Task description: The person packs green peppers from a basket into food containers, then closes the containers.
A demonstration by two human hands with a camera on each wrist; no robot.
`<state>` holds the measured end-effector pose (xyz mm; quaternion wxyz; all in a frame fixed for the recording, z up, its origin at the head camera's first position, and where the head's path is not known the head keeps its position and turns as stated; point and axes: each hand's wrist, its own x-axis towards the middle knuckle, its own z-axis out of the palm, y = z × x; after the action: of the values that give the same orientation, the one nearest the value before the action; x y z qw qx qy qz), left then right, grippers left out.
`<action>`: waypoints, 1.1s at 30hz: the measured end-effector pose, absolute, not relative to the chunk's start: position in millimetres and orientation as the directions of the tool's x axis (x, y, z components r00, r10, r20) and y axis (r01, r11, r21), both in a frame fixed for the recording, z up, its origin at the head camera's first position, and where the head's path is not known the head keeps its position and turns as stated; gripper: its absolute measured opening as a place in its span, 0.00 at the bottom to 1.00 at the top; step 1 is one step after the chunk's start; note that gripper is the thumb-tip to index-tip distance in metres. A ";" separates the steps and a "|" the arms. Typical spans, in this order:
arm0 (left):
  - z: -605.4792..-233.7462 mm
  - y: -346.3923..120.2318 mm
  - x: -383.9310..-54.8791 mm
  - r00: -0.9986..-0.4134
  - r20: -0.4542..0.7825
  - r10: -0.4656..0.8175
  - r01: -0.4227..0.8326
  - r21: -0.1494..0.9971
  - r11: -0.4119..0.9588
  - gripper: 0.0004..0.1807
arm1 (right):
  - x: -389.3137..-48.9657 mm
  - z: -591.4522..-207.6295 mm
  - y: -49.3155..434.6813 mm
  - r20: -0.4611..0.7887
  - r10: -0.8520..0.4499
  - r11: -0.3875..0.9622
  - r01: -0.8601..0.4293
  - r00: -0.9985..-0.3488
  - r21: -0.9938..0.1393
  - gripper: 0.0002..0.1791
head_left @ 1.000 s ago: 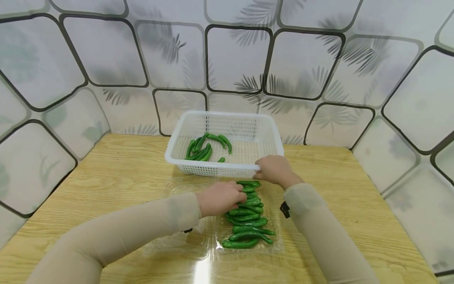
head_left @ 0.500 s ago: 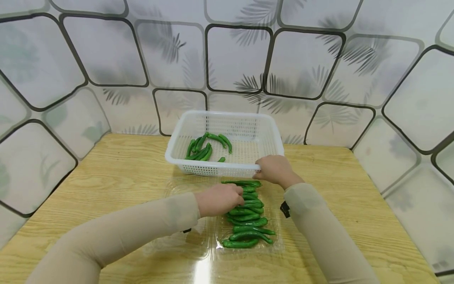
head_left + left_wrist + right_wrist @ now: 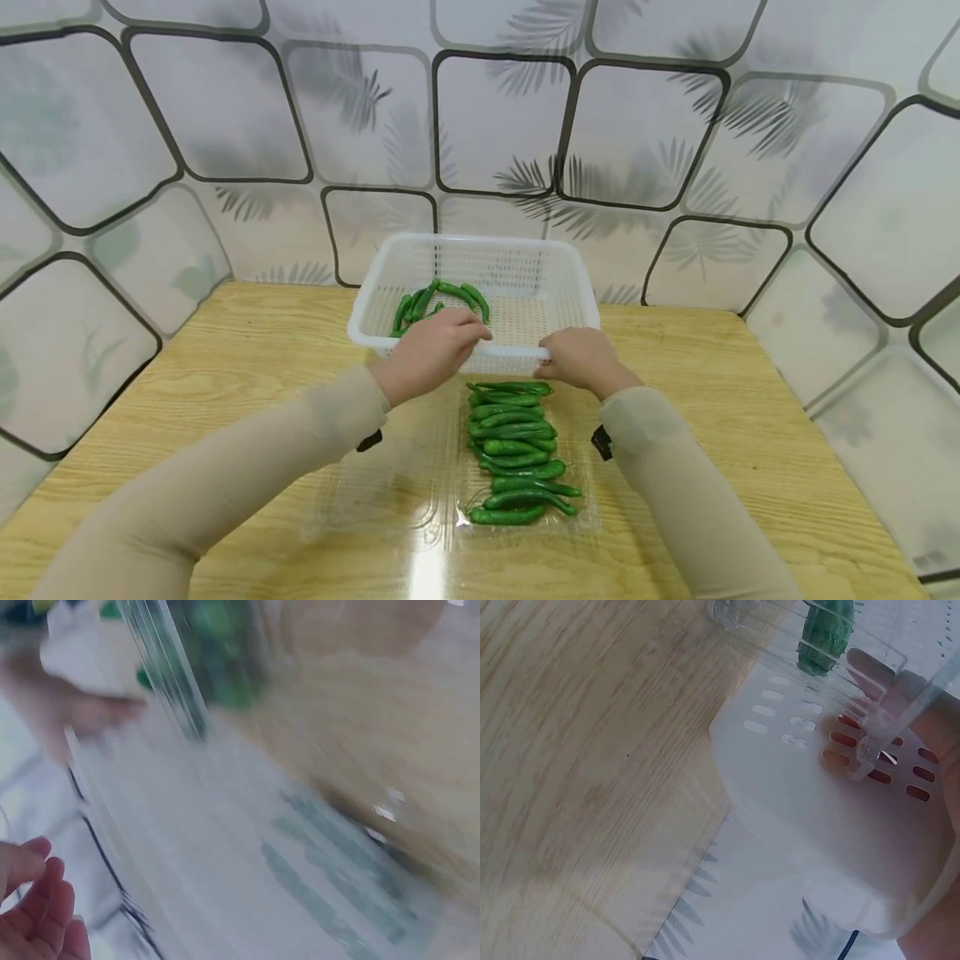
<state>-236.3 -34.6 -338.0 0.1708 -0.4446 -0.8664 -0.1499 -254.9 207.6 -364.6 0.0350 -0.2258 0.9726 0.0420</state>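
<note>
My left hand (image 3: 431,350) is over the near rim of a white perforated plastic basket (image 3: 498,357). In the left wrist view the fingers of that left hand (image 3: 45,915) are loosely bent, with nothing seen between them. My right hand (image 3: 583,360) grips the basket's near rim by its right corner; fingers show through the slots in the right wrist view. Several green chili peppers (image 3: 423,300) lie in the basket, partly behind my left hand. A row of green chili peppers (image 3: 517,433) fills the right half of an unfolded clear plastic clamshell box (image 3: 382,492).
Under everything is a light wooden table (image 3: 712,467). A patterned wall covering (image 3: 495,125) rises behind and at both sides, close behind the basket. The clamshell's left half lies flat beside the filled half.
My left hand has left the peppers in the box and moved forward and left to the basket's rim. The row of peppers is now uncovered. My right hand has kept its place.
</note>
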 end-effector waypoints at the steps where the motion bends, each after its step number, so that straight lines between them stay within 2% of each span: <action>1: -337.2 -39.5 -241.5 -0.580 0.432 0.691 0.799 0.137 0.585 0.11 | -254.9 -364.8 207.4 -0.087 -0.437 0.894 -0.443 -0.895 0.065 0.14; 4: -340.0 -54.6 -258.5 -0.676 0.415 0.609 0.724 0.221 0.653 0.12 | -254.4 -365.1 207.1 -0.089 -0.440 0.893 -0.446 -0.894 0.062 0.14; 7: -345.0 -67.0 -271.8 -0.765 0.331 0.552 0.639 0.288 0.714 0.13 | -253.2 -364.3 207.1 -0.086 -0.443 0.892 -0.449 -0.892 0.063 0.15; 12: -350.1 -76.5 -286.3 -0.848 0.109 0.519 0.519 0.373 0.769 0.15 | -251.7 -362.6 207.2 -0.086 -0.442 0.892 -0.447 -0.893 0.060 0.15; 17: -350.0 -77.2 -298.7 -0.857 -0.067 0.510 0.439 0.421 0.793 0.18 | -251.5 -361.6 207.0 -0.085 -0.441 0.893 -0.446 -0.894 0.060 0.15; 24: -345.6 -75.1 -309.6 -0.841 -0.255 0.477 0.347 0.423 0.837 0.20 | -253.1 -363.6 207.0 -0.092 -0.441 0.891 -0.448 -0.893 0.070 0.15; 33: -348.0 -67.7 -326.4 -0.831 -0.355 0.428 0.322 0.319 0.891 0.17 | -252.2 -363.4 208.2 -0.089 -0.442 0.892 -0.448 -0.893 0.066 0.15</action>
<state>-326.4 -67.7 -348.0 -0.2127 -0.1977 -0.9488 -0.1240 -252.2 208.2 -363.4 0.0358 -0.2288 0.9719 0.0424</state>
